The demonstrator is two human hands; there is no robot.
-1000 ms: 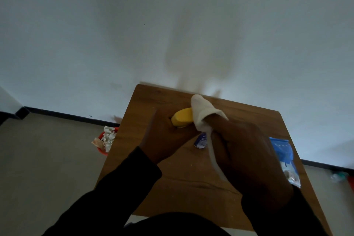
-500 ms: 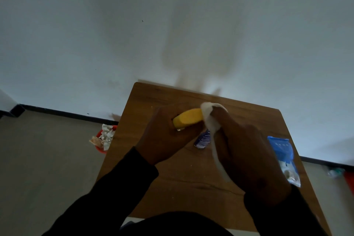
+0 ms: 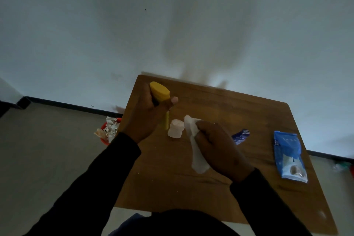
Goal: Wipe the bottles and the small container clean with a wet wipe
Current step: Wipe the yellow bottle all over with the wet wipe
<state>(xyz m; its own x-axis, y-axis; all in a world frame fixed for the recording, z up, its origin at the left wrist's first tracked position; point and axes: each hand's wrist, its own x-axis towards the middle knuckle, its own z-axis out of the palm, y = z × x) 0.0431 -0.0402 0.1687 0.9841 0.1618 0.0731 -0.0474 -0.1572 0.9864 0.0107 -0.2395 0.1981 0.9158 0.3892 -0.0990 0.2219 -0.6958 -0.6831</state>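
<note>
Nearest on the wooden table (image 3: 268,207), the right hand (image 3: 220,147) clutched a white wet wipe (image 3: 195,151). Beside it stood a small pink container (image 3: 175,128). Beyond that container, the left hand (image 3: 149,115) gripped a yellow bottle (image 3: 160,93).

The left hand (image 3: 147,115) covers the middle of the yellow bottle (image 3: 160,92), so only its top end and a strip below the grip show. The right hand (image 3: 218,145) hides most of the blue bottle (image 3: 241,136) and the upper part of the wet wipe (image 3: 197,151). Print on the blue packet (image 3: 288,159) is too small to read. The desk's (image 3: 249,113) near edge lies behind the person's dark sleeves. The red bin (image 3: 109,130) is partly hidden by the desk.
</note>
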